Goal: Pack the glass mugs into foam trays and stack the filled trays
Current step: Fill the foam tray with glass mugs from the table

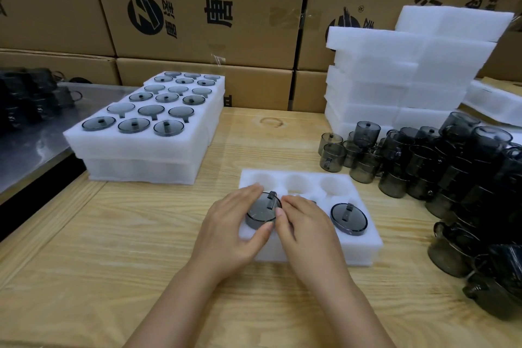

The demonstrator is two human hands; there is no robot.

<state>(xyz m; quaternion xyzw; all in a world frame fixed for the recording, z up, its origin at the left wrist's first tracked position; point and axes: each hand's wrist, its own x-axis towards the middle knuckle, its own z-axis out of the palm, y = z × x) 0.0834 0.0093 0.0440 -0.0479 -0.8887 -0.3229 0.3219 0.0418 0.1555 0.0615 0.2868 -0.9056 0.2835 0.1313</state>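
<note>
My grip is two-handed and closed on the smoky grey glass mug (pixel 264 207). My left hand (pixel 234 232) curls round its left and near wall with the thumb at the front. My right hand (pixel 306 230) pinches its right edge with the fingertips (pixel 282 207). Holding it from both sides lets me steer it and, I judge, seat it straight instead of wedging it against the soft foam. The mug sits in the near-left pocket of the white foam tray (pixel 364 251), partly sunk, its upper ring standing proud of the foam. Its long axis runs straight up and down, and its small handle (pixel 272 198) points away from me toward the far row. I cannot tell whether mouth or base is uppermost. I take it the handle has to line up with a slot in the pocket. A second grey mug (pixel 348 219) is sunk in the near-right pocket, handle likewise to the far side. The middle near pocket is hidden under my right hand, and the three far pockets (pixel 299 181) show bare. The tray lies on the pale wooden surface (pixel 113 234). To the right, within easy reach, is the heap of loose grey mugs (pixel 452 167), and behind it the stack of empty white foam blocks (pixel 395 79). On the left the filled trays (pixel 147 155) are stacked, with brown printed cardboard boxes (pixel 197 22) behind them.
</note>
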